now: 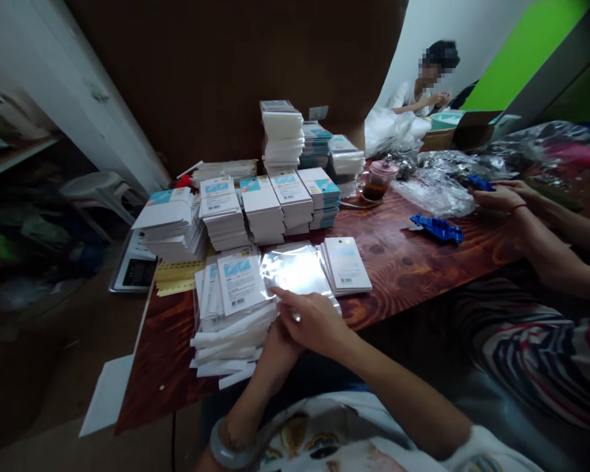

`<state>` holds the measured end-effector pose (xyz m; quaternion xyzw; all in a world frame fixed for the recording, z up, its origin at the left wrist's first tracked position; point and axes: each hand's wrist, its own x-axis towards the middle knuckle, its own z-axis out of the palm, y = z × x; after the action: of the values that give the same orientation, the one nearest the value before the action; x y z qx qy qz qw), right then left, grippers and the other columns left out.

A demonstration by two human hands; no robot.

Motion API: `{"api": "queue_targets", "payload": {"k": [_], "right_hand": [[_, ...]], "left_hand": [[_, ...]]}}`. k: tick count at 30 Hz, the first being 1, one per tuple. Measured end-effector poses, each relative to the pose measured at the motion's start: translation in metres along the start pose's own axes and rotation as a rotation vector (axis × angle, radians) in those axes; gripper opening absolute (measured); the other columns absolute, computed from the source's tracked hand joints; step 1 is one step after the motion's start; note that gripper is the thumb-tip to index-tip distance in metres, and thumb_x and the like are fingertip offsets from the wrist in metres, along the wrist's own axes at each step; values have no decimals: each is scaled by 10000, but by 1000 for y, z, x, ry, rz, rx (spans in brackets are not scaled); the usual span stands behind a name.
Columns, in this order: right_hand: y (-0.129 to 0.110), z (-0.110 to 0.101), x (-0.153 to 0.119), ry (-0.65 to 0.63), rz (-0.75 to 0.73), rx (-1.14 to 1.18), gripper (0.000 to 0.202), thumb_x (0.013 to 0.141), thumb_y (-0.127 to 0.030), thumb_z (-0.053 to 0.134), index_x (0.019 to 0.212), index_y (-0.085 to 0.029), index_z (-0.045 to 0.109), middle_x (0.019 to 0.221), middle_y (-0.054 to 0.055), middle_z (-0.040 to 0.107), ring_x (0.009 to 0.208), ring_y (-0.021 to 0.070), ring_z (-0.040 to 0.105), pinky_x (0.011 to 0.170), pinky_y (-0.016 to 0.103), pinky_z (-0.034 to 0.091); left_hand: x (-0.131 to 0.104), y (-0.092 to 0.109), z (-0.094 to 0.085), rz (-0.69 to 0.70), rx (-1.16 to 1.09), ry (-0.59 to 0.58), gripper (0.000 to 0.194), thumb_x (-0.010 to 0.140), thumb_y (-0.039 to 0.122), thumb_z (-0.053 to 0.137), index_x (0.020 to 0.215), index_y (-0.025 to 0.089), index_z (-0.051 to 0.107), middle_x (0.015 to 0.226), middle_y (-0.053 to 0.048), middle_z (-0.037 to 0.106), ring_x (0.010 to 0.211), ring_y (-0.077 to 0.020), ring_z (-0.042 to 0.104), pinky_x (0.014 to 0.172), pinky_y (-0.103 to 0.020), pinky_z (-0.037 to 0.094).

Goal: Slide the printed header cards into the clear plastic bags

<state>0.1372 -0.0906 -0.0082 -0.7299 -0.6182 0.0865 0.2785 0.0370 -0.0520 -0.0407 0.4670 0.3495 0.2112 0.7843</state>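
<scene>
My right hand [317,326] is over the near edge of a stack of clear plastic sleeves [295,269]. Its index finger stretches out to the left, by the sleeves' edge, and the other fingers are partly curled. Below it and overlapped by it is my left hand [279,346], its fingers mostly hidden. Left of the hands lie white printed cards [238,278] in sleeves, piled over layered white strips [231,341]. A small stack of loose cards [347,262] lies to the right of the sleeves.
Card stacks [221,213] line the table's back, with taller stacks [281,134] behind. A lidded cup [376,180] of dark liquid stands right of them. A co-worker's hands [501,196] hold a blue part near another blue part [436,228]. Another person [417,98] sits farther back.
</scene>
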Motion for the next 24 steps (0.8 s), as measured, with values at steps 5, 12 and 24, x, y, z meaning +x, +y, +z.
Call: {"api": "queue_targets", "payload": {"k": [5,12,24], "right_hand": [[38,-32,-2,49,-301,-113,411,862,-56,415,1215,-203,566,1127,56,672,996,188,648,838,297,519],[78,-27,-37,26,-471,-117,471,793,35,355,1159,-167,572,1172,81,640,1174,175,538,1024,364,421],[80,-13,-50,92,-234,44,219,896,-235,515,1108,-199,558,1134,92,625,1006,188,612,858,314,510]], "left_hand": [[-1,5,-6,-171,-257,-132,462,734,386,697,1123,172,569,1070,-88,668,935,-214,658,913,-392,494],[0,5,1,-198,-252,34,304,742,206,706,1033,219,616,1150,-42,639,1064,-180,603,890,-307,518],[0,14,2,-240,-277,15,368,831,477,550,1049,181,576,1060,-75,652,870,-149,666,827,-278,533]]}}
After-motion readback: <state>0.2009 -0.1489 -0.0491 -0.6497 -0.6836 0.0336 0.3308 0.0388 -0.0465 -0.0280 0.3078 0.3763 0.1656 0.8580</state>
